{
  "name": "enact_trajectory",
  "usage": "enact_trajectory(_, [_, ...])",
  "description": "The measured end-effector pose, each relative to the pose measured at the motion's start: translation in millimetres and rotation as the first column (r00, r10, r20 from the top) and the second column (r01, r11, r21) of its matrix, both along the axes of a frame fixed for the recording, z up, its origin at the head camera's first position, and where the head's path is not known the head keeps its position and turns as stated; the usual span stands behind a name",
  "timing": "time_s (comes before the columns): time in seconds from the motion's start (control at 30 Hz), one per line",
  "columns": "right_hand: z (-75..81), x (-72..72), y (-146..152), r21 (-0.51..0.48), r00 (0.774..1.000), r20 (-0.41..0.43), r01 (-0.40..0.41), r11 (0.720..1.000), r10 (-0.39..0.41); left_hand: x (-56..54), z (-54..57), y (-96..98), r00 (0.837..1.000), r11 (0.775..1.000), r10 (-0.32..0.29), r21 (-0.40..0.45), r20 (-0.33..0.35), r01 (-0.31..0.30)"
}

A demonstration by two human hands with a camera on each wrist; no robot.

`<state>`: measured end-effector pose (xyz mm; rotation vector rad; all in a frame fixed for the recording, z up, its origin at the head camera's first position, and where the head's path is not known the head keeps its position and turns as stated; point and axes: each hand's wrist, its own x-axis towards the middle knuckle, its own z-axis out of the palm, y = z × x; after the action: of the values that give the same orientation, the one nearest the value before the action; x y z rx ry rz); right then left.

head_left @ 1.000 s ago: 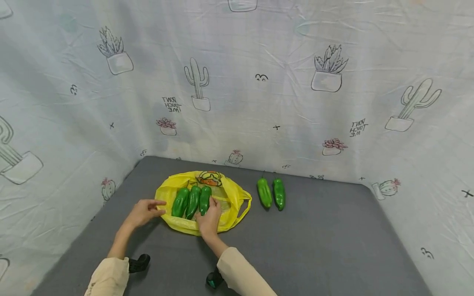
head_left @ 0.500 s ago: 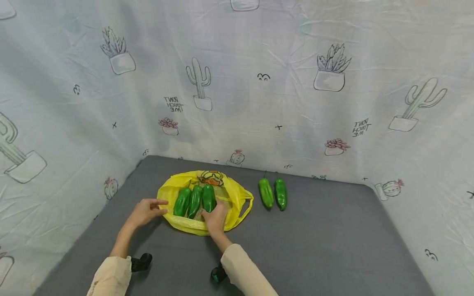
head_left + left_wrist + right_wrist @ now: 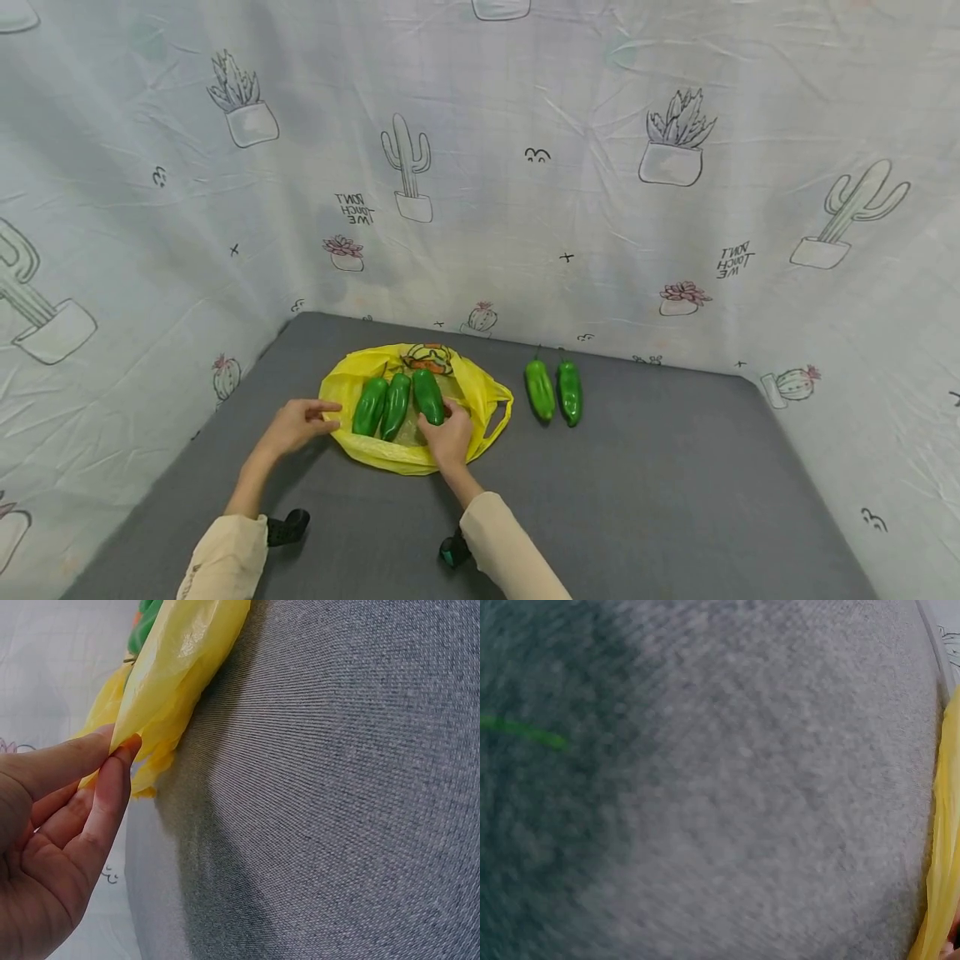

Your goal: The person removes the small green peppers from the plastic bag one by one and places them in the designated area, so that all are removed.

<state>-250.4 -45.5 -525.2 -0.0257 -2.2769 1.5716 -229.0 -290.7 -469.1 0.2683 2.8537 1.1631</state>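
- Way over on the left: cream sleeve [image 3: 223, 557], with a black wrist camera [image 3: 288, 527] poking out by the cuff.
- Bit further along: left hand [image 3: 295, 427], pinching the left edge of a yellow plastic bag [image 3: 375, 452] between thumb and fingertips, pretty obvious in the left wrist view.
- Next up, same bag, lying mouth-open on gray cloth [image 3: 675, 483], with a first green pepper [image 3: 370, 407] inside on the left and a second green pepper [image 3: 396, 407] right beside it, both leaning a bit right.
- Past a small gap, within the bag's mouth: third green pepper [image 3: 427, 393], tilted the other way.
- At its near end: right hand [image 3: 450, 435], gripping it between thumb and fingers. Below that, second black wrist camera [image 3: 453, 550] and other cream sleeve [image 3: 512, 546].
- Just right of the bag: lighter green pepper [image 3: 540, 390], then darker green pepper [image 3: 570, 393], lying near each other on the cloth, almost parallel, thin stems toward the whitish cactus-print backdrop [image 3: 465, 167].
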Motion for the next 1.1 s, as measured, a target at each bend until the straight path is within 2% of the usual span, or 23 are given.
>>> enact_trajectory(0.13, [0.8, 0.2, 4, 0.0, 0.999, -0.017, 0.035, 0.999, -0.035, 0.4, -0.5, 0.2, 1.0, 1.0, -0.003, 0.012, 0.001, 0.003])
enact_trajectory(0.4, [2.7, 6.7, 7, -0.042, 0.998, -0.052, 0.04, 0.998, -0.042, 1.0, 1.1, 2.2, 1.0, 1.0, 0.009, 0.009, 0.002, -0.009])
enact_trajectory(0.7, [6.8, 25.5, 12, -0.11, 1.0, -0.015, -0.015, 0.994, 0.013, 2.5, 0.1, 1.5, 1.0, 1.0, 0.022, 0.002, 0.013, -0.022])
enact_trajectory(0.9, [9.4, 27.9, 22, -0.142, 0.997, -0.068, -0.033, 0.989, 0.023, 3.9, 2.4, 3.0, 0.999, 1.0, 0.029, -0.008, 0.017, -0.028])
enact_trajectory(1.1, [16.8, 29.9, 42, -0.096, 0.988, -0.121, -0.11, 0.989, 0.099, 4.6, 3.7, 3.1, 0.999, 0.999, 0.036, -0.015, 0.022, -0.035])
